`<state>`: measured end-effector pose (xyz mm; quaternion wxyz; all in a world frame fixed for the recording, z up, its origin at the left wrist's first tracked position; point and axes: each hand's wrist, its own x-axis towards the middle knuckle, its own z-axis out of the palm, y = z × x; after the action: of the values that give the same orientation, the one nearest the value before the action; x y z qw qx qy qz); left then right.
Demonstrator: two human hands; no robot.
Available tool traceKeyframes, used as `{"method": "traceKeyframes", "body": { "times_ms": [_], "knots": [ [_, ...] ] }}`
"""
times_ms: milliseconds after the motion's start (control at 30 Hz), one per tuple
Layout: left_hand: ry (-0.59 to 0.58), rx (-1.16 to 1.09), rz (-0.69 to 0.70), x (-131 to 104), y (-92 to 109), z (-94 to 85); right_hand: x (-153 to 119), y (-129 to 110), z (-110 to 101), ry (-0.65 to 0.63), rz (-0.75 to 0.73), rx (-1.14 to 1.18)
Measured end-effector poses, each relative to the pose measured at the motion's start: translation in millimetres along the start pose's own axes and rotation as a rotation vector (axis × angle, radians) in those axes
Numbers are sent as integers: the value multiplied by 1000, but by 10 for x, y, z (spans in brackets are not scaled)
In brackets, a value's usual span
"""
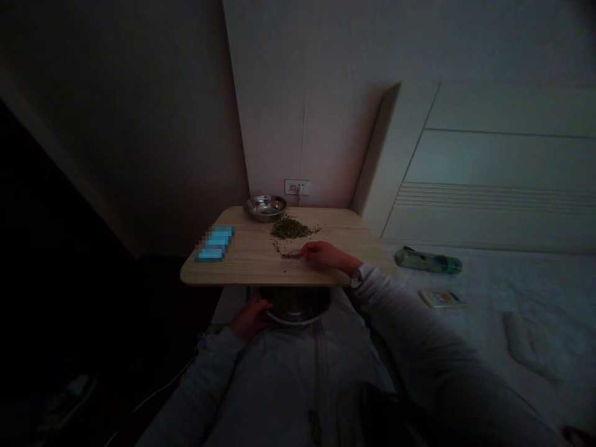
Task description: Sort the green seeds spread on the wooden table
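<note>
On the light wooden table lies a heap of small green beans, probably mung beans, with a few strewn toward the near edge. My right hand rests low over the tabletop just in front of the heap, fingers pinched. A thin greyish thing with a curved edge shows at its fingertips among some beans; the dimness hides what it is. Below the table edge, in my lap, sits a large metal bowl. My left hand grips its left rim.
A shallow steel bowl stands at the table's back left. A phone with a blurred lit screen lies at the left. Behind is a wall socket with a plug. On the bed at right lie a green bottle and a pale flat object.
</note>
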<state>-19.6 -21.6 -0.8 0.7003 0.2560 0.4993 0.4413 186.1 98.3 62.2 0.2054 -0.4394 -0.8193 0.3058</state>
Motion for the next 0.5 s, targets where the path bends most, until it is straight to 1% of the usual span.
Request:
{"method": "traceKeyframes", "body": {
  "times_ms": [133, 300, 500],
  "knots": [
    [8, -9, -5, 1, -1, -2, -13, -43, 15, -30, -6, -13],
    [12, -16, 0, -5, 5, -3, -55, -94, 42, -55, 24, -28],
    [1, -14, -8, -31, 20, 24, -122, -100, 89, -59, -47, -29]
  ]
}}
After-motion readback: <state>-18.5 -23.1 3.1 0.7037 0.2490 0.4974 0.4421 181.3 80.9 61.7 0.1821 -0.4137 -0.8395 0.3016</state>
